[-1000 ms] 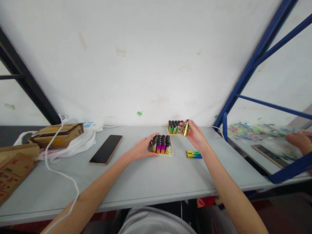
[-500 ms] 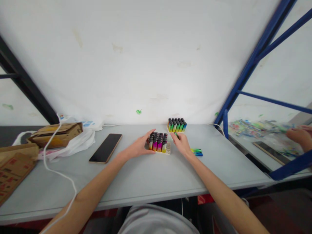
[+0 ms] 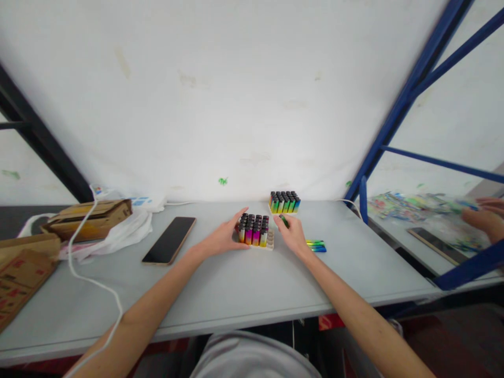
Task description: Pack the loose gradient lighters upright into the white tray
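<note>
My left hand (image 3: 223, 239) curves round the left side of a pale tray (image 3: 271, 244), fingers behind and thumb along the front. Upright in that tray stand several lighters (image 3: 253, 231) with black tops and pink, yellow and white bodies; open slots show on its right side. Just right of the tray, my right hand (image 3: 292, 233) is closed on a lighter (image 3: 284, 220), of which a dark and green part shows above the fingers. Flat on the table beside my right wrist lie a few green, yellow and blue lighters (image 3: 316, 245).
A second block of lighters (image 3: 284, 202) stands near the wall. To the left are a phone (image 3: 169, 240), a cardboard box (image 3: 88, 218), plastic bags and a white cable (image 3: 94, 281). Past a blue frame (image 3: 388, 126) on the right, another person's hands (image 3: 486, 218) are over a neighbouring table.
My view has shifted slightly. My hands, the tray and the lighters keep nearly the same places, and the lighter in my right hand tilts a little differently. The other person's hands moved.
</note>
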`<move>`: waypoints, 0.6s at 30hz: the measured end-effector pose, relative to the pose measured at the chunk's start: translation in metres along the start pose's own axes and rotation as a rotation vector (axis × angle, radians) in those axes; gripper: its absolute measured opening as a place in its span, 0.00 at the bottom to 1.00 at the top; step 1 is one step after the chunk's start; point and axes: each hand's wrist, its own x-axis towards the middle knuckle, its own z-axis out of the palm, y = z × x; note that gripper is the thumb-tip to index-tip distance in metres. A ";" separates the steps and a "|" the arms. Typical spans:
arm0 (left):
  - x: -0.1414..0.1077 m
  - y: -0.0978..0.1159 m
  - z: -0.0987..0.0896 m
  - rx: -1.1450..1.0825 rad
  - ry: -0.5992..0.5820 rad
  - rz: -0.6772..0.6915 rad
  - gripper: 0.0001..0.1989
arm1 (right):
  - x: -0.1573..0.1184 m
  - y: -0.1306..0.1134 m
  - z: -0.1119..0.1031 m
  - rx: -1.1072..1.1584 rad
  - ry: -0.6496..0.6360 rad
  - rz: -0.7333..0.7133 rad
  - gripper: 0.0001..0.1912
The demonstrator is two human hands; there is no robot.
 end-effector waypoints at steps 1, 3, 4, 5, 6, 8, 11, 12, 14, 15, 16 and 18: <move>0.000 0.000 0.000 0.000 0.002 0.001 0.61 | 0.000 0.001 0.000 -0.001 0.004 -0.003 0.25; 0.000 0.000 0.000 0.001 0.002 0.002 0.61 | 0.000 0.002 0.000 -0.007 0.012 -0.005 0.23; 0.000 0.000 0.000 0.002 0.003 0.003 0.61 | 0.000 0.002 0.000 -0.012 0.012 -0.004 0.22; 0.000 0.000 0.000 0.001 0.005 0.004 0.62 | 0.000 0.003 0.000 -0.017 0.010 -0.002 0.21; 0.000 -0.001 0.000 0.001 0.007 0.005 0.62 | 0.000 0.003 0.000 -0.021 0.008 -0.001 0.21; 0.001 -0.001 0.000 0.001 0.012 0.000 0.62 | 0.000 0.003 0.000 -0.022 0.011 -0.001 0.21; 0.001 -0.002 0.001 0.005 0.011 -0.006 0.61 | 0.000 0.002 -0.001 -0.017 0.010 -0.002 0.23; 0.001 -0.002 0.000 0.004 0.007 -0.005 0.61 | 0.001 0.003 -0.002 -0.013 0.001 0.000 0.23; 0.001 -0.001 0.000 0.004 -0.003 0.000 0.61 | 0.003 0.004 -0.003 0.005 -0.036 0.005 0.22; 0.000 -0.001 0.000 0.005 -0.007 0.001 0.61 | 0.004 0.006 -0.004 0.020 -0.059 0.000 0.21; 0.000 0.000 0.000 0.007 -0.010 -0.001 0.61 | 0.005 0.007 -0.005 0.032 -0.080 -0.015 0.21; 0.000 0.000 0.000 0.015 -0.010 -0.007 0.61 | 0.008 0.011 -0.007 0.036 -0.101 -0.063 0.22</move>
